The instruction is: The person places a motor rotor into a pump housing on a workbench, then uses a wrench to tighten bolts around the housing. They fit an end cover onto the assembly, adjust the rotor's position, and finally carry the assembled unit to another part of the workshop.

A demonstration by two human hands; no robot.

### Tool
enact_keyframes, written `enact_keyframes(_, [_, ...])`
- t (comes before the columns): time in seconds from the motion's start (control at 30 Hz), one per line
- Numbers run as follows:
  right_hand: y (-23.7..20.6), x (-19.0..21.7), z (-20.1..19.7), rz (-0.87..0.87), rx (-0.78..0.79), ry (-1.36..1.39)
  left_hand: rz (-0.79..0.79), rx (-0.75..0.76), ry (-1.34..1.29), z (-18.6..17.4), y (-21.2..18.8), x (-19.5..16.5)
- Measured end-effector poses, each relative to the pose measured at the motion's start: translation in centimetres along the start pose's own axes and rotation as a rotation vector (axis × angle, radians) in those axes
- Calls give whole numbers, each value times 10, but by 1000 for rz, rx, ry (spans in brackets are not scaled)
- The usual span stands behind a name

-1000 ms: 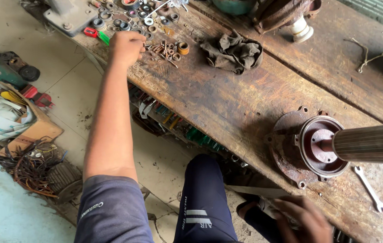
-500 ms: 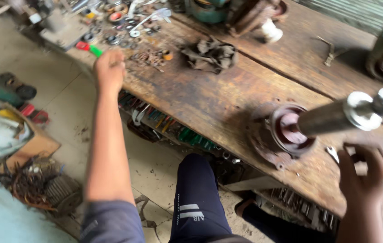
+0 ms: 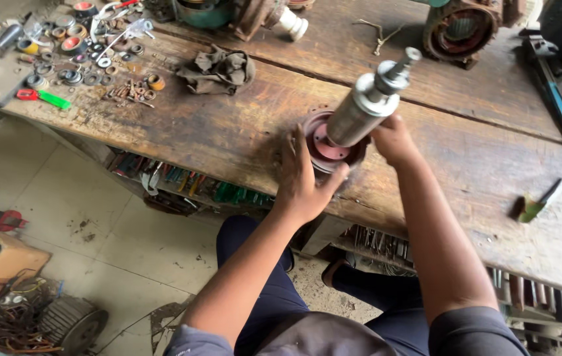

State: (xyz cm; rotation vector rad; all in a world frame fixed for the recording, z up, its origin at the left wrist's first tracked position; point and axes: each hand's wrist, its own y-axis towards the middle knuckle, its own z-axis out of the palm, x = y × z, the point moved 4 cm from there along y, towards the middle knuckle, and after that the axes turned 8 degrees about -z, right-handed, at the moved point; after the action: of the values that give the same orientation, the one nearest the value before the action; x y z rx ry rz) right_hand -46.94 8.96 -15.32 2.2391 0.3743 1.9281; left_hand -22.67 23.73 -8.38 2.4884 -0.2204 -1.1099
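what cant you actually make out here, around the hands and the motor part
Head view, the only one:
- Right hand: its fingers are hidden behind the steel rotor shaft.
- Reddish end cover: its near side is covered by the left hand.
- Small parts at the bench's far left: too small to identify.
- Motor housing: cut off by the top edge.

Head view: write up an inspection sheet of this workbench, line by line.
Surface: worn wooden workbench, stained and scratched.
Job's things: metal rotor shaft standing tilted in a reddish round housing.
Clutter: washers and rings, rusty bolts, dark rag, red-and-green tool, motor casing, scraper.
Hands: left hand on the housing's rim; right hand at the shaft's base.
Cables: tangled wires on the floor.
Surroundings: tiled floor, tools on a shelf under the bench.
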Motion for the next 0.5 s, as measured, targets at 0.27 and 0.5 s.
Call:
enact_keyframes(0.27, [-71,75,24,-134,-20,-272,-57,251,-706,42,69,43])
enact_keyframes(0.5, [-105,119,37,-312,-129,-604,-132,674,-1023,58,107,53])
